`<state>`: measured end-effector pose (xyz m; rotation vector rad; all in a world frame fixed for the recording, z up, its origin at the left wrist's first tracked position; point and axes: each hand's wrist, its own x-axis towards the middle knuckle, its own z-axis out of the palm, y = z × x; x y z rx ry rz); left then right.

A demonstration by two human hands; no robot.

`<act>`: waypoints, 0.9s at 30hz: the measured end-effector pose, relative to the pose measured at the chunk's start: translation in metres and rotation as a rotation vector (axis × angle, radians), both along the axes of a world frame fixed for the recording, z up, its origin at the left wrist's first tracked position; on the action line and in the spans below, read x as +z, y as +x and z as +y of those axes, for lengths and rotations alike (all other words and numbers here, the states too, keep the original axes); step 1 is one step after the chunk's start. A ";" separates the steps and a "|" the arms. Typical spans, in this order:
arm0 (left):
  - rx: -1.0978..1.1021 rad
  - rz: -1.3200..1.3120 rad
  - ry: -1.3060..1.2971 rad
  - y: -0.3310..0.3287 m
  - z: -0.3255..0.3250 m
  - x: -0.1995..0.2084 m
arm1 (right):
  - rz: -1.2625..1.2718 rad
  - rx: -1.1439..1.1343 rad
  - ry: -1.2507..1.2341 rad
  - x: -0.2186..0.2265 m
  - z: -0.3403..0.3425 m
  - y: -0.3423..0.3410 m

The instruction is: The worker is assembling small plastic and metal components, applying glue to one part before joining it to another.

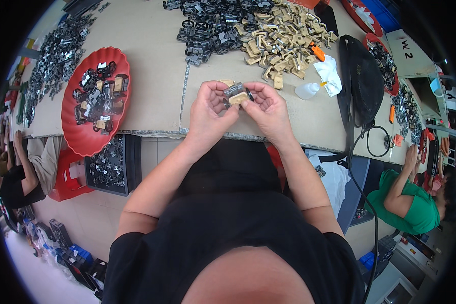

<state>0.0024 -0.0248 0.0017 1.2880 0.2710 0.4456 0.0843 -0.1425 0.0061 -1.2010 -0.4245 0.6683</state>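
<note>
Close to the table's front edge, I hold a small toy vehicle chassis (233, 90) in dark grey and black, with a black wheel at its right end. A tan plastic piece (238, 98) sits against its near side. My left hand (210, 114) pinches the left end, and my right hand (269, 109) grips the right end, both thumbs by the tan piece. Whether the two parts are joined I cannot tell. Beyond my hands lie a heap of black wheeled chassis (213, 33) and, right of it, a heap of tan plastic pieces (278, 43).
A red scalloped tray (88, 147) at left holds several toy vehicles. Dark parts (61, 55) are heaped beyond it. At right lie a white bottle (307, 91), tissue (330, 76), and a black bag (358, 86) with a hanging cable. Other people work at both sides.
</note>
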 end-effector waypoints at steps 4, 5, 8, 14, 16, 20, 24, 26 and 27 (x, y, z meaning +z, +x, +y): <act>-0.072 0.028 -0.030 -0.001 0.003 0.001 | -0.201 -0.003 -0.009 -0.009 -0.001 -0.001; -0.076 0.051 -0.046 0.000 0.003 0.006 | -0.234 0.000 -0.019 -0.011 -0.001 0.001; -0.098 0.084 -0.018 0.000 0.003 0.008 | -0.312 0.031 -0.055 -0.013 -0.003 0.003; -0.132 0.113 0.052 -0.001 0.004 0.006 | -0.192 0.067 -0.050 -0.008 -0.005 -0.001; -0.139 0.121 0.064 -0.004 0.004 0.006 | -0.166 0.071 -0.057 -0.006 -0.005 -0.001; -0.048 0.053 0.012 -0.010 0.009 0.009 | -0.132 -0.013 0.006 0.002 -0.003 -0.005; 0.505 -0.030 0.851 -0.046 0.072 0.029 | -0.148 -0.103 0.090 -0.002 -0.007 -0.003; 0.807 -0.053 1.086 -0.069 0.119 0.044 | -0.155 -0.093 0.075 -0.003 -0.009 -0.006; 0.918 0.053 1.020 -0.080 0.136 0.050 | -0.164 -0.091 0.066 -0.003 -0.009 -0.006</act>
